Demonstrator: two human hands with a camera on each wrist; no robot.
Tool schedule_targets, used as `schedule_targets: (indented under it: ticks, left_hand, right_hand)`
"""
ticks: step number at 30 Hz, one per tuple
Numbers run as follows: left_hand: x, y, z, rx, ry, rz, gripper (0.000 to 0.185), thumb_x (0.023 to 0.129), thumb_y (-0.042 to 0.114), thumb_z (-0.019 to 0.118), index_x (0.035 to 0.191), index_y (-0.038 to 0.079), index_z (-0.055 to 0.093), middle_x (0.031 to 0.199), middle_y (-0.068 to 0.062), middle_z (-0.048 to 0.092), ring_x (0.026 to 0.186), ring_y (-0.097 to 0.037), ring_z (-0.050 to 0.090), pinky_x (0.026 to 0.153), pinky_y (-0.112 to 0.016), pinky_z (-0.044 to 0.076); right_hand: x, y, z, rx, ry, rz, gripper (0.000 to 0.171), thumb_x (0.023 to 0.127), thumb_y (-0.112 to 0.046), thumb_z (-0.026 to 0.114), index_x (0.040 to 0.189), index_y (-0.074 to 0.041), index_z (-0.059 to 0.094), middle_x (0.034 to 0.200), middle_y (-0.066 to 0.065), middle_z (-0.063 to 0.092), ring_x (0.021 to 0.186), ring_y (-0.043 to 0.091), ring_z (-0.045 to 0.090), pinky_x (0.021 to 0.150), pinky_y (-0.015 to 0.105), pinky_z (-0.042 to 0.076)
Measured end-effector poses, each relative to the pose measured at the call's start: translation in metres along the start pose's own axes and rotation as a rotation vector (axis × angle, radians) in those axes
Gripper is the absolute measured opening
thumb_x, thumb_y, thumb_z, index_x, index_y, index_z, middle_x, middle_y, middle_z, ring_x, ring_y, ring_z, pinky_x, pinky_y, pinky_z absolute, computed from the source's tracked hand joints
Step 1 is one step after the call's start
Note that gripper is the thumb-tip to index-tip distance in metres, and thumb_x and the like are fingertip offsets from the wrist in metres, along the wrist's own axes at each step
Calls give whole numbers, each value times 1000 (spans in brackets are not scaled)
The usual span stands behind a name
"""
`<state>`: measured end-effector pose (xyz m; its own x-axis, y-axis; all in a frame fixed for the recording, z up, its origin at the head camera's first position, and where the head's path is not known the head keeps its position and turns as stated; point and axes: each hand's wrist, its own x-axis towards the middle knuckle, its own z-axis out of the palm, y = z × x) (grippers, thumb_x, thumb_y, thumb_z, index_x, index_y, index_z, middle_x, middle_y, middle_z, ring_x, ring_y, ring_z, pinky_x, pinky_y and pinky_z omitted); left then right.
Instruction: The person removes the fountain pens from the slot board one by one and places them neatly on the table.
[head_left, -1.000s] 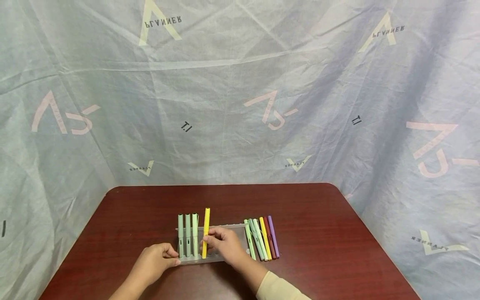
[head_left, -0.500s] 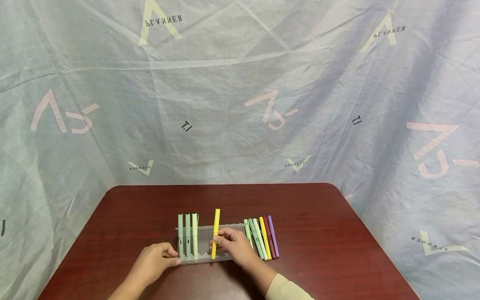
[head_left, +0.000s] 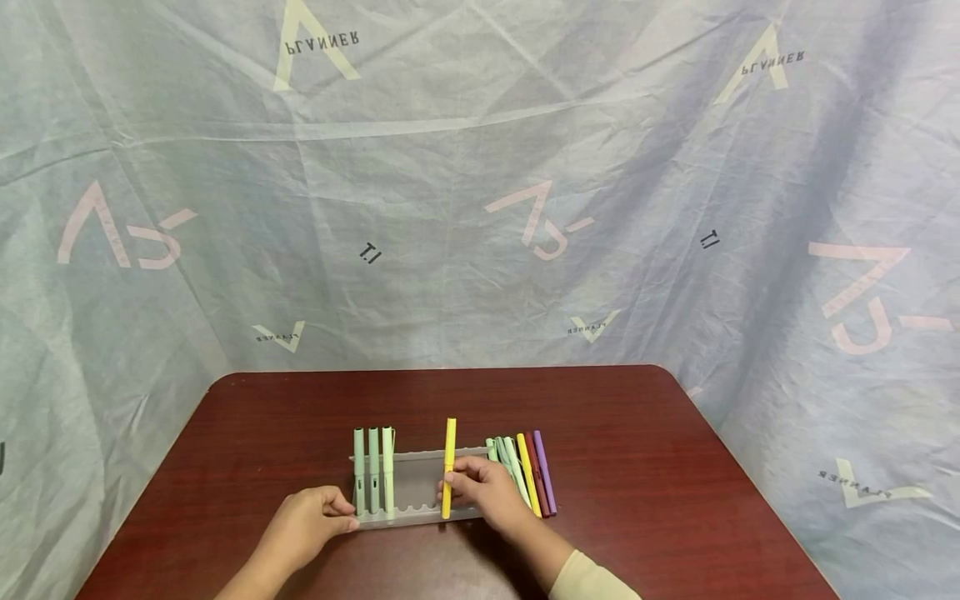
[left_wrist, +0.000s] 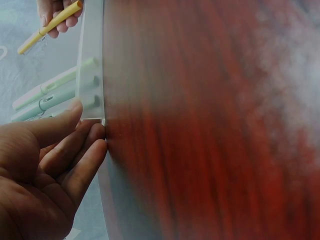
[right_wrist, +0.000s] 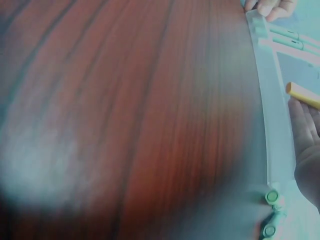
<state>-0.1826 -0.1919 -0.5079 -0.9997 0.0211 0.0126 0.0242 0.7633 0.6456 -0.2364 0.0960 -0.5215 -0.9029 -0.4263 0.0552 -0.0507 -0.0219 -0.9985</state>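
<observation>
Now the right hand (head_left: pixel 491 492) pinches a yellow pen (head_left: pixel 447 467) between thumb and fingertips, its fingers curled round the barrel. The pen lies across the clear rack (head_left: pixel 417 493), right of the rack's middle, its far end jutting past the rack's back rail and its near end at the front rail. Whether it sits in a notch of the rack cannot be told.

The left hand (head_left: pixel 307 523) is at the rack's near left corner, thumb on top of the front rail and fingers loosely curled against its edge, gripping that corner; the left wrist view shows the thumb (left_wrist: pixel 60 125) laid over the rail and the fingers tucked beside it.

Three green pens (head_left: pixel 373 469) lie side by side across the left end of the rack, just beyond the left hand, parallel to each other and to the yellow pen, with a bare stretch of rack between them and it.

Just right of the rack, a loose row of pens (head_left: pixel 525 475) lies on the red-brown table (head_left: pixel 637 467): pale green ones nearest the rack, then yellow, dark red and purple. The right hand partly covers the green ones.
</observation>
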Motion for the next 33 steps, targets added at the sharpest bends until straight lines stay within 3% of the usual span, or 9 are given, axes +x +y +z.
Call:
schedule_targets:
  ticks: [13, 33]
  left_hand:
    - [0, 1, -1, -8, 5, -3, 18, 73, 23, 84, 73, 25, 66, 75, 15, 70, 73, -4, 64, 67, -27, 50]
    - [0, 2, -1, 7, 0, 4, 18, 74, 24, 84, 75, 24, 66, 75, 15, 70, 73, -4, 64, 67, -29, 50]
  right_hand:
    - [-10, -1, -23, -19, 3, 17, 33, 98, -11, 59, 114, 18, 55, 102, 38, 64, 93, 44, 69, 79, 42, 59]
    - [-25, -9, -64, -128, 45, 20, 38, 98, -17, 61, 115, 16, 58, 104, 37, 65, 94, 47, 68, 77, 42, 59]
